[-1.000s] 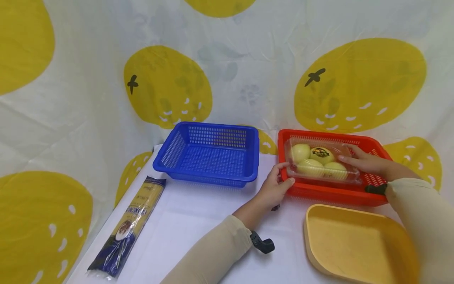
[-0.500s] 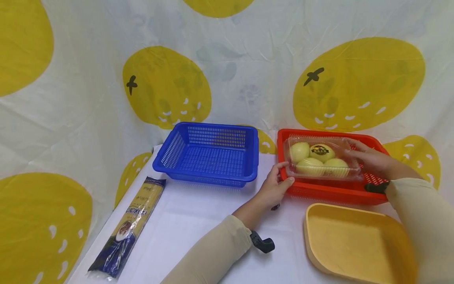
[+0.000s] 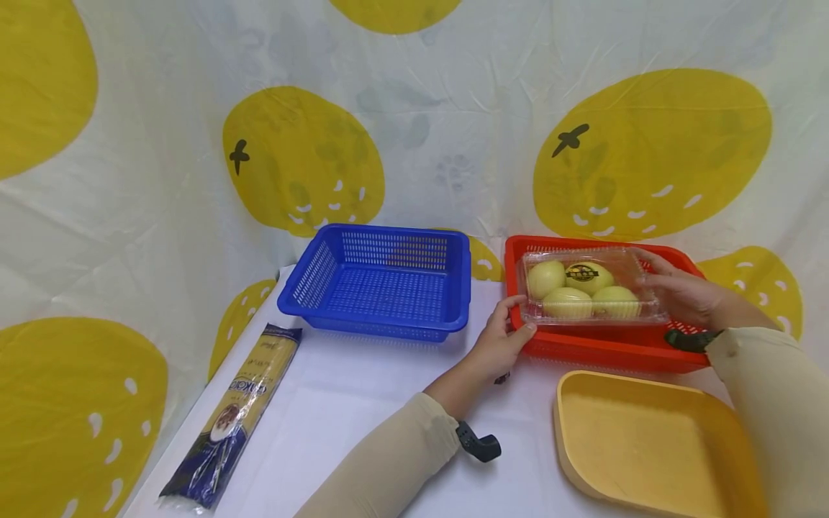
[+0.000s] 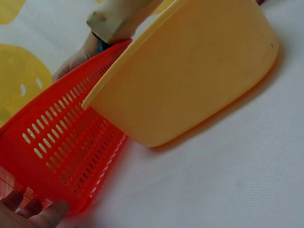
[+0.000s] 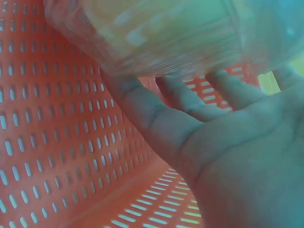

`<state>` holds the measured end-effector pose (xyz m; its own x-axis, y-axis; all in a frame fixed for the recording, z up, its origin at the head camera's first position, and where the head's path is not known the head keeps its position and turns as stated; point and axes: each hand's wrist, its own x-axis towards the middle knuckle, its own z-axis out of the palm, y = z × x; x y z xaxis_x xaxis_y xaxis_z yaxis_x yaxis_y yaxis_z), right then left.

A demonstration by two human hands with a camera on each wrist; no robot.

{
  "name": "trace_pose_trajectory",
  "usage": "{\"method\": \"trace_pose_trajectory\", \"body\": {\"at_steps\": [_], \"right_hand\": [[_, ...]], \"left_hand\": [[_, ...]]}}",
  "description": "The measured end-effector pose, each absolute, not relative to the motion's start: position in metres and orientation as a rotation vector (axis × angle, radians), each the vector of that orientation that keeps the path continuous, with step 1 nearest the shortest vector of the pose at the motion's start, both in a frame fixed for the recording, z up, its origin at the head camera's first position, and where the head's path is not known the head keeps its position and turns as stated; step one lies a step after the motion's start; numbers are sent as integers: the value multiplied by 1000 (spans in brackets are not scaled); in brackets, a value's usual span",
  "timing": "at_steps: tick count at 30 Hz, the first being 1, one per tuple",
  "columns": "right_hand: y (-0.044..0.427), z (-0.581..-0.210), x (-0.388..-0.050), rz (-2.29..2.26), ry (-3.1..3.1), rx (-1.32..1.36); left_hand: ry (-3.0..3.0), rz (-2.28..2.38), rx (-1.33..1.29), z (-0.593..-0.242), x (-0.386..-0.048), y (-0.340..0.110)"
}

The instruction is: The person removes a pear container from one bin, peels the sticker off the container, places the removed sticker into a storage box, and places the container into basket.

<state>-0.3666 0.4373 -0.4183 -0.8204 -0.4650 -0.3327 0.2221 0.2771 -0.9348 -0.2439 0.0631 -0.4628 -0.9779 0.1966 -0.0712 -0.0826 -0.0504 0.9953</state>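
A clear plastic fruit box (image 3: 622, 272) with several pale yellow-green fruits and a dark label is over the red basket (image 3: 602, 349), slightly tilted. My right hand (image 3: 689, 295) holds its right end. In the right wrist view, the digits of that hand (image 5: 237, 142) reach under the box (image 5: 166, 38), with perforated basket walls around them. My left hand (image 3: 499, 345) grips the red basket's near left corner, thumb outside and fingers at the rim. The left wrist view shows those fingertips (image 4: 52, 213) at the basket's corner; the fruit box is hidden there.
A blue perforated basket (image 3: 382, 331) stands left of the red one. A yellow bin (image 3: 641, 439) is at the front right, close to the red basket. A spaghetti packet (image 3: 242, 403) lies along the left of the white-covered table (image 3: 363, 388). Behind hangs a patterned curtain (image 3: 440, 129).
My right hand has shifted its hold to the box's right end, and the box has risen slightly and moved a little to the right. The left hand stays on the red basket's corner.
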Motion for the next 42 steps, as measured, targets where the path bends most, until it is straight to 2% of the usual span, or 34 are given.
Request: {"method": "trace_pose_trajectory", "body": {"at_steps": [19,42], "right_hand": [[433,-417,-371,-1506,2068,-186],[439,-410,-366,-1613,1999,-161]], "left_hand": [[1987,2155,115,-461,-244,61],[2180,1970,-56,-444,-241,61]]}}
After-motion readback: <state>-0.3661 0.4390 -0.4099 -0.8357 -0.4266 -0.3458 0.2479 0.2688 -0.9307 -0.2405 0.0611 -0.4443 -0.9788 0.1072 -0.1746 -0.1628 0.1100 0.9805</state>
